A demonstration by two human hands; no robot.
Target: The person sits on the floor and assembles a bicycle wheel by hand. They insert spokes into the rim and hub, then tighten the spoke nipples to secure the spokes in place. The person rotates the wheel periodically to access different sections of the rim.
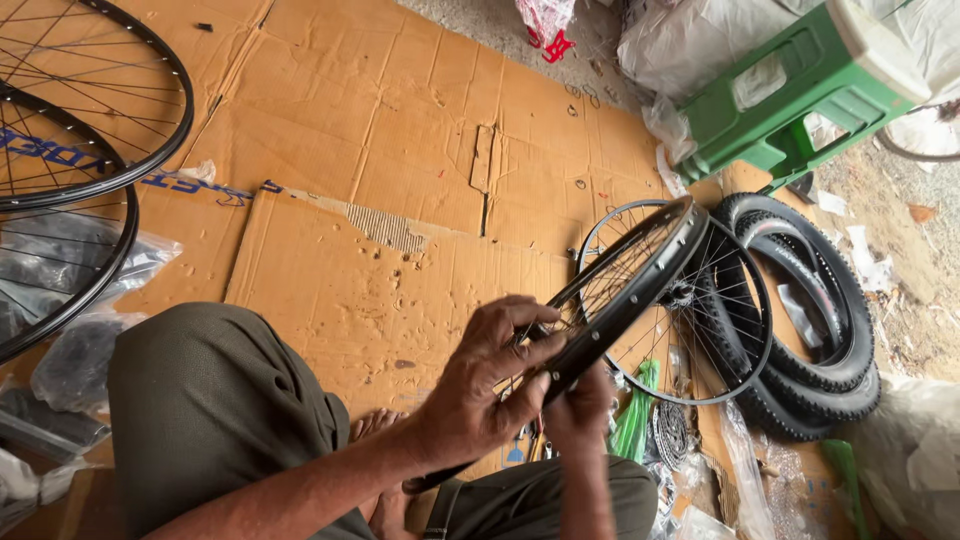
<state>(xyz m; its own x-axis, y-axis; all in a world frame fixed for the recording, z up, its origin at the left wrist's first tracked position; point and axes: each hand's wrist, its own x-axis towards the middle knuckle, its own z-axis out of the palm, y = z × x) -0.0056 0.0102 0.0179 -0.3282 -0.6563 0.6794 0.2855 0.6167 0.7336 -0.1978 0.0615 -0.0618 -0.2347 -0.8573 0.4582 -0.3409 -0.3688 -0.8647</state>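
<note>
Seated on flattened brown cardboard sheets (380, 150), knees up in olive trousers, working a black metal bicycle wheel rim with thin silver spokes (640, 275). Held tilted, on edge, right in front of the lap, its lower end running down between the two hands. Left hand (490, 385) wrapped over the rim's outer face, thumb and fingers pinching the spokes near the edge: a firm grasp, not loose. Right hand (580, 410) tucked behind and under the rim, mostly hidden; closed against it by the look of it, though whether gripping rim or a small tool cannot be told from here.

As for progress: spokes already laced in and a hub visible at the centre, so the wheel looks assembled. No tyre on this rim yet, bare channel showing. Likely somewhere in the spoke-adjusting stage, with fitting rubber still ahead, but that is only a reading.

Just beyond, a second spoked black wheel (720, 330) leaning against a stack of knobbly black rubber tyres (820, 340). Upper right, a green plastic stool tipped on its side (790, 100). Far left, two more black spoked rims (70, 160) lying over clear plastic bags (90, 340). Green plastic wrapping (632, 420) down near the right hand.
</note>
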